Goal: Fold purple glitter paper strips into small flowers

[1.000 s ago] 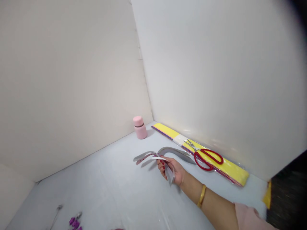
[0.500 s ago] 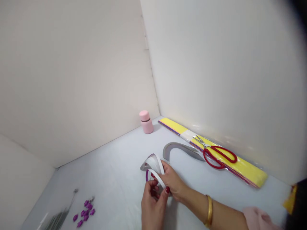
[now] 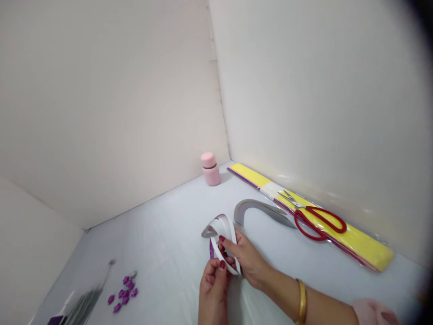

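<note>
Right hand (image 3: 245, 262) is closing narrowly around looped paper strips (image 3: 227, 225), white with grey and purple showing, its fingertips pressing them together. Left hand (image 3: 214, 286) is pinching the same loops from below, apparently to stop them springing apart. The loops are being held just above the bench (image 3: 162, 234), towards its front edge. A curved grey paper strip (image 3: 260, 208) is lying just beyond the hands. Along the right back edge, a clear plastic sleeve (image 3: 368, 246) is holding yellow and other coloured paper strips, with red-handled scissors (image 3: 320, 223) resting on top, seemingly kept within reach. A capped pink bottle (image 3: 210, 169) is standing in the back corner, its contents hidden. Small purple pieces (image 3: 124, 291) are lying near the left edge, beside a bundle of thin wire stems (image 3: 89, 298).
</note>
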`<state>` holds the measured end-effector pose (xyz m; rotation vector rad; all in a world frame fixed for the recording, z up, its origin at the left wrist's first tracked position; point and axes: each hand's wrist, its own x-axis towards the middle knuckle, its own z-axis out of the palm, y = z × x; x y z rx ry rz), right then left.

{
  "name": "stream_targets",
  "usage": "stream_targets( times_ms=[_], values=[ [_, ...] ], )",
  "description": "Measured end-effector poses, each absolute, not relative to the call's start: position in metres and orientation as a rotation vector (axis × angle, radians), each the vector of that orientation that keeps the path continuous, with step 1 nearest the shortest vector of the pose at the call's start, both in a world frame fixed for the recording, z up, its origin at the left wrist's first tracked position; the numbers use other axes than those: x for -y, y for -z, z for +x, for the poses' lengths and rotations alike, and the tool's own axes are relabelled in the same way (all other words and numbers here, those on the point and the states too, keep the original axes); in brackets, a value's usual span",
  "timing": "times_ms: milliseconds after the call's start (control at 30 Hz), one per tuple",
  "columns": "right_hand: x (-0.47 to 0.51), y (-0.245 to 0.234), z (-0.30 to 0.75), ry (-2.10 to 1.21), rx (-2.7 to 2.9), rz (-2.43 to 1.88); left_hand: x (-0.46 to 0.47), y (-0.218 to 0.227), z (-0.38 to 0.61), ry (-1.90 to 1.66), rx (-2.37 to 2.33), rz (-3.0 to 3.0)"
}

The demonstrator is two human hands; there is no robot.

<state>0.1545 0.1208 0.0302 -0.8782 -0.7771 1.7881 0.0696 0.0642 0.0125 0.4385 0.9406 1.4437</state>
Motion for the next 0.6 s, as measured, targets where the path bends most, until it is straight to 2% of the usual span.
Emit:
stream_targets(
  times_ms=[200,367,467,600],
  values=[
    [-0.138,-0.026,0.165,-1.803,0.747,-0.855,-0.053,-0.005,0.051,-1.423,-0.719,0.103],
    [-0.146,-0.033,0.177,-1.656,1.005,-0.923,-0.044,-0.005,0.032,-1.336,-0.593,-0.043],
    [-0.15,-0.04,0.189,-1.438,1.233,-1.042,-0.039,-0.007,0.022,-1.34,-0.547,-0.107],
    [-0.163,-0.042,0.208,-0.953,1.526,-1.301,-0.034,-0.009,0.013,-1.35,-0.517,-0.156]
  ],
)
